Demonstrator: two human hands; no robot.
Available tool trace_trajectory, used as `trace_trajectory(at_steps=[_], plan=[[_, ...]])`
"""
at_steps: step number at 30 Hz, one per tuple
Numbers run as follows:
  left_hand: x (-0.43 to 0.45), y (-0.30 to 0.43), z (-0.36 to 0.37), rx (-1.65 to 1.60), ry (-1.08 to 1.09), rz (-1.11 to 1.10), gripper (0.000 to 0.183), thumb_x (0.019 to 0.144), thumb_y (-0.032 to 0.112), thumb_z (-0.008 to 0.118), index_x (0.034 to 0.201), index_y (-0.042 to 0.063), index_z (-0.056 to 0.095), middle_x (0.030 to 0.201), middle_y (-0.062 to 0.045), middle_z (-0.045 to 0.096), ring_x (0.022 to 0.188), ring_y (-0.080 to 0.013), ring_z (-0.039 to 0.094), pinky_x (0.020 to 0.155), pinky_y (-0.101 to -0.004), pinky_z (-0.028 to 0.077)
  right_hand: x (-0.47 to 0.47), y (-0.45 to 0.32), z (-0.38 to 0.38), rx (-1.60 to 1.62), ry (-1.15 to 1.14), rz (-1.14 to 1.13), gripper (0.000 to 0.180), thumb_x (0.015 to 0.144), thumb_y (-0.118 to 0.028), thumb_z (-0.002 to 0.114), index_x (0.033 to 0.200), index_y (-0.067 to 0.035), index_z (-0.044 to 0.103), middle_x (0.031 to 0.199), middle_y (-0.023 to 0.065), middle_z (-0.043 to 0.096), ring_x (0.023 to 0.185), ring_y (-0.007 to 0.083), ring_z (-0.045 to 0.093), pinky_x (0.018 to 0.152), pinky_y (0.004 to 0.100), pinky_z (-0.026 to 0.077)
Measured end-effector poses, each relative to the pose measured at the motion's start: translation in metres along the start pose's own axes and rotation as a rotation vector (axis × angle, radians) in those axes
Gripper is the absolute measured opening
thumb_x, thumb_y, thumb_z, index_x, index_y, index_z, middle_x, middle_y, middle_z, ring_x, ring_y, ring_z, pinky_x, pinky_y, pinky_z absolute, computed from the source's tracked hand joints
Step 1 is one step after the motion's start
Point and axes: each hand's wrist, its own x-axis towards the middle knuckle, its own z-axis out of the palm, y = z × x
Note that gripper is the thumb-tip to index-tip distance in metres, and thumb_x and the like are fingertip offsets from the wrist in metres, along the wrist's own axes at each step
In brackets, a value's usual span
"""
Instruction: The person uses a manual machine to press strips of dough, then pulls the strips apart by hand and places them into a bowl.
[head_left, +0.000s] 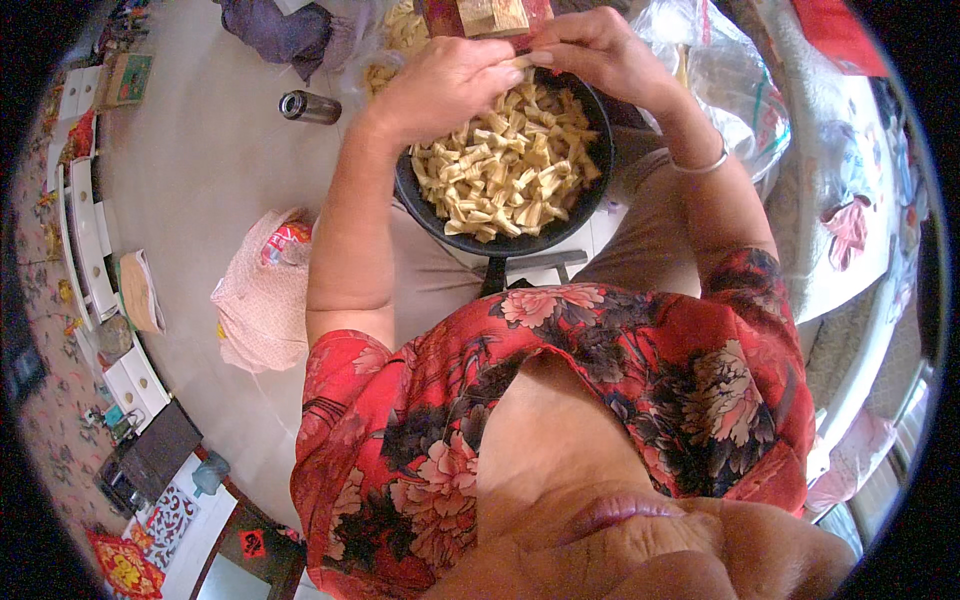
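Note:
A black pan (427, 212) with a dark handle lies before me, heaped with pale, twisted, bow-shaped pieces (517, 172) that look like folded strips of food. Above its far edge, my left hand (461, 86) and my right hand (600, 56) meet, their fingertips pinching one small pale piece (525, 60) between them. Just beyond the fingers is a wooden block (495, 16) on a red surface. More pale pieces (405, 30) lie in clear plastic past my left hand.
A dark metal-looking bottle (309, 107) lies on the floor to the left, with a pinkish patterned bag (262, 300) nearer me. Clear plastic bags (739, 82) are beyond my right forearm. A dark purple cloth (277, 30) lies at the far left.

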Motion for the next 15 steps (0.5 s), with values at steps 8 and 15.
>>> trace_trajectory(at_steps=[8,15], plan=[[0.034,-0.037,-0.002,0.177,0.42,-0.064,0.021,0.086,0.028,0.056,0.092,0.009,0.062,0.073,-0.015,0.062,0.066,-0.031,0.061,0.06,-0.039,0.048,0.037,0.03,-0.02,0.022,0.251,0.074,0.017,0.088,-0.018,0.058,0.084,-0.002,0.056,0.068,0.0006,0.055,0.061,0.0089,0.049,0.052,0.0264,0.043],[0.066,-0.079,0.0,0.19,0.608,-0.128,0.024,0.081,0.032,0.062,0.093,0.012,0.066,0.078,-0.015,0.065,0.073,-0.0325,0.064,0.064,-0.0385,0.05,0.075,0.047,-0.019,-0.288,0.504,0.059,0.015,0.086,-0.012,0.056,0.077,0.0,0.053,0.059,0.0079,0.043,0.061,0.0096,0.039,0.053,0.0285,0.04]])
